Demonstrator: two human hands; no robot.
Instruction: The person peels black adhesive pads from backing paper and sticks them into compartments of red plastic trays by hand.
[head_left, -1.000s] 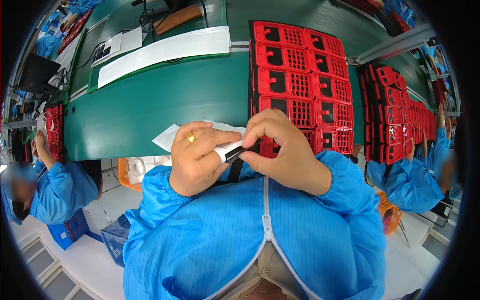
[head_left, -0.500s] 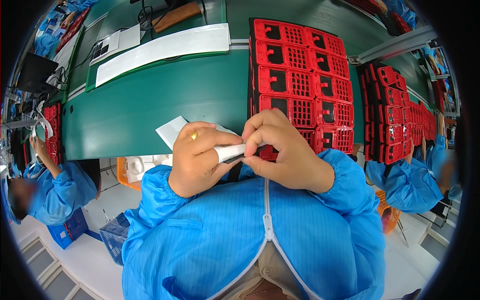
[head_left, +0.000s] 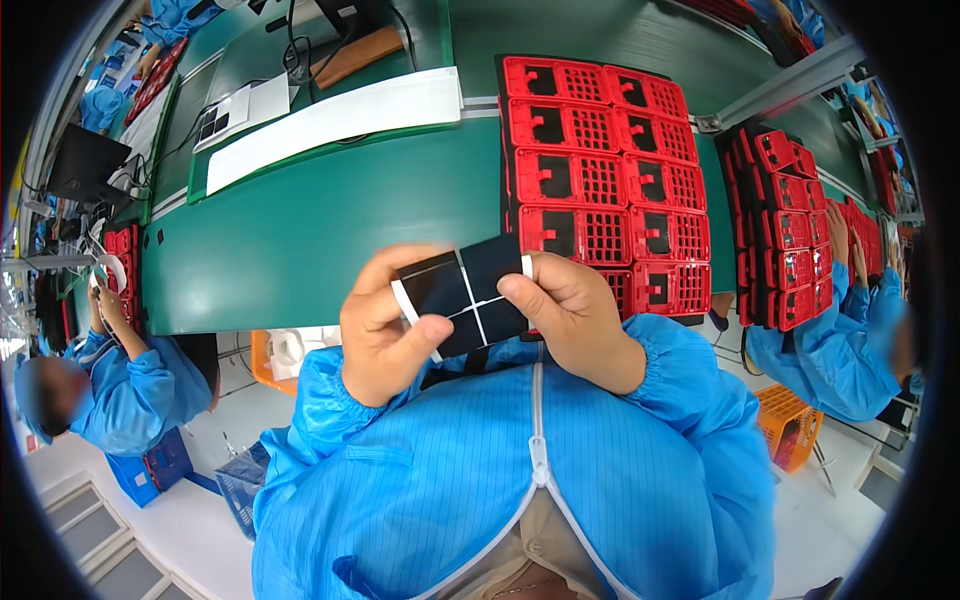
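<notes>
Bare left hand (head_left: pixel 385 330) and right hand (head_left: pixel 580 315) are pinching opposite ends of a white sheet bearing four black rectangles (head_left: pixel 450 288) before a blue striped jacket (head_left: pixel 450 430), light edge pressure probably serving best

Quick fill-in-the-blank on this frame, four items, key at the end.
1. The left hand and right hand hold a white-lined sheet whose main colour is ____.
2. The red frames just beyond the right hand sit in ____ columns.
3. The long white strip lies to the ____ (left/right) of those frames.
4. The tabletop is coloured ____.

Missing words: black; two; left; green.
</notes>
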